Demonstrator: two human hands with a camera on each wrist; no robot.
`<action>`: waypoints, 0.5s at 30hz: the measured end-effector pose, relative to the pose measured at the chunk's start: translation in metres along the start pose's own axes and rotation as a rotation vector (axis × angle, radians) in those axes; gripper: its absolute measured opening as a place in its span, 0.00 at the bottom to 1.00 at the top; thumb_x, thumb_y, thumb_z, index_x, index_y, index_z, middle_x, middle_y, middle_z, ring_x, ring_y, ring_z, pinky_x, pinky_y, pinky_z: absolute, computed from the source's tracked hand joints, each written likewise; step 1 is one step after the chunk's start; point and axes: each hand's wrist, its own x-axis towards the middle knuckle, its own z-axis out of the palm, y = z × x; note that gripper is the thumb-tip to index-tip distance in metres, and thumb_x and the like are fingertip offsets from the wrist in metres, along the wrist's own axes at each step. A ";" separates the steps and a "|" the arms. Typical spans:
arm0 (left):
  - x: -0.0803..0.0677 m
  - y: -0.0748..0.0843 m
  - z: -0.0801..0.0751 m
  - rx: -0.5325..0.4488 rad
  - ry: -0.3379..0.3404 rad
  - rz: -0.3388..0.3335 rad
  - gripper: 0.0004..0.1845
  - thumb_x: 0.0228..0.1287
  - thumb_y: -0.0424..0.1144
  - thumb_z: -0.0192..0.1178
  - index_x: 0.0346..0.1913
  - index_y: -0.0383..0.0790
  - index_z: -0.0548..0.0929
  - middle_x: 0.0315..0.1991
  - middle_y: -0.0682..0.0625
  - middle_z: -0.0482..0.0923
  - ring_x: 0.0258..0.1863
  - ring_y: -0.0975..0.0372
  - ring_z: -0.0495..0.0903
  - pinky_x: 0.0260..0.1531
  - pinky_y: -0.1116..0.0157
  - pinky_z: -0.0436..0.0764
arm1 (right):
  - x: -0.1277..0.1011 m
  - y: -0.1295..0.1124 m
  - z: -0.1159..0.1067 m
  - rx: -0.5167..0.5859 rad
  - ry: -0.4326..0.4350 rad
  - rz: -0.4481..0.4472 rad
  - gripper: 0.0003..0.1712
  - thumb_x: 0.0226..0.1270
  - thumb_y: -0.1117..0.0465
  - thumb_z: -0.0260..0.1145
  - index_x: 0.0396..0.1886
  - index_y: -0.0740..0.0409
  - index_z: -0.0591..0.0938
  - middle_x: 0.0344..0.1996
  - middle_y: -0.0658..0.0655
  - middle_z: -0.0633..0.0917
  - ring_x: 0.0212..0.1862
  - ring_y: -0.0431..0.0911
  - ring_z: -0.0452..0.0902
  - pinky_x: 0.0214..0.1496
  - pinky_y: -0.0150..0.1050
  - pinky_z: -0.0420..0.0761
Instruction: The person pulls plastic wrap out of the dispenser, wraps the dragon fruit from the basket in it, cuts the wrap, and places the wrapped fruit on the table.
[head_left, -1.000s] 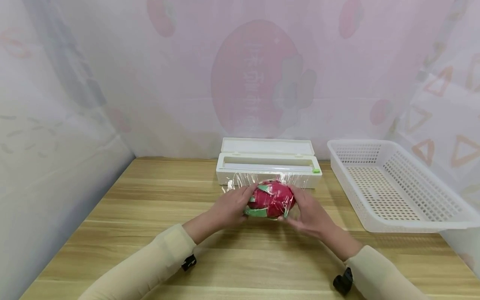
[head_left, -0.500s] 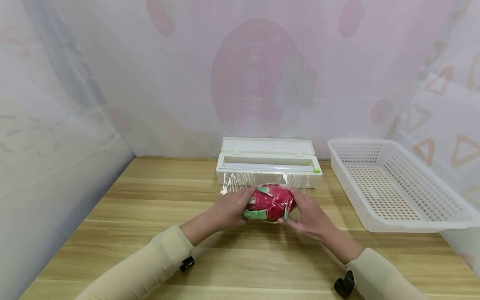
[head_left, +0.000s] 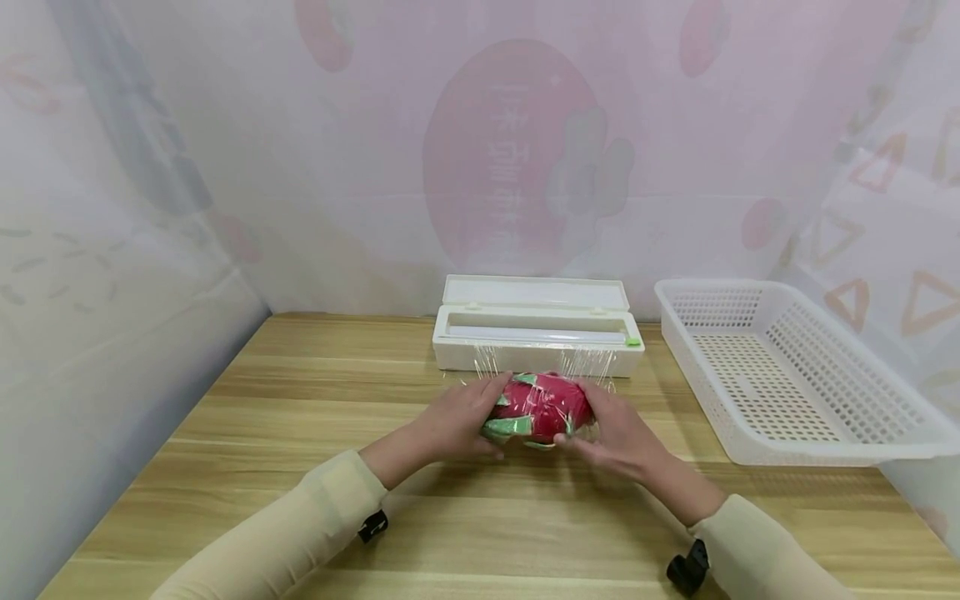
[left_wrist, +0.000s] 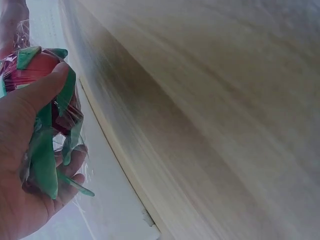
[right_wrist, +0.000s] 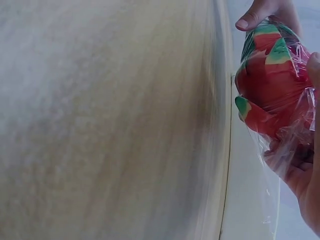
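left hand (head_left: 457,417): curled round the fruit's left end, film under the fingers
dragon fruit (head_left: 542,406): between both palms, on the table (head_left: 300,433)
right hand (head_left: 618,429): cups the right end
cling film (head_left: 592,362): taut to the dispenser (head_left: 536,333) just behind the grip
step: wrapping; next, judged: sever the film

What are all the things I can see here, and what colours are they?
red dragon fruit with green scales: one, red and green, on the table in front of the dispenser, covered in film, held between both hands.
clear plastic wrap film: one sheet, see-through, stretched from the dispenser over the fruit.
white plastic wrap dispenser box: one, white with a small green tab, lid open, at the back of the table.
white plastic mesh basket: one, white, on the right side.
light wooden table: one, pale wood, under everything.
left hand: one, grips the fruit's left side; beige sleeve.
right hand: one, grips the fruit's right side; beige sleeve.
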 end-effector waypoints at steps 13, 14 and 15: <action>0.005 -0.008 0.003 -0.159 -0.078 -0.064 0.61 0.44 0.56 0.77 0.75 0.37 0.52 0.70 0.42 0.63 0.64 0.51 0.68 0.62 0.53 0.69 | 0.005 -0.003 -0.001 0.026 -0.009 0.078 0.35 0.58 0.41 0.69 0.58 0.57 0.74 0.42 0.50 0.81 0.41 0.43 0.75 0.43 0.43 0.78; 0.006 -0.009 0.003 -0.168 -0.086 -0.070 0.61 0.44 0.55 0.77 0.75 0.37 0.52 0.70 0.42 0.63 0.64 0.51 0.68 0.62 0.53 0.69 | 0.006 -0.002 -0.001 0.027 -0.009 0.079 0.35 0.58 0.41 0.69 0.57 0.57 0.75 0.41 0.50 0.81 0.41 0.43 0.75 0.43 0.43 0.78; 0.007 -0.009 0.004 -0.178 -0.094 -0.079 0.61 0.44 0.56 0.77 0.75 0.37 0.52 0.69 0.43 0.63 0.64 0.52 0.68 0.61 0.53 0.69 | 0.006 -0.002 0.000 0.024 -0.010 0.082 0.34 0.58 0.41 0.69 0.57 0.57 0.75 0.41 0.50 0.81 0.41 0.43 0.75 0.43 0.42 0.78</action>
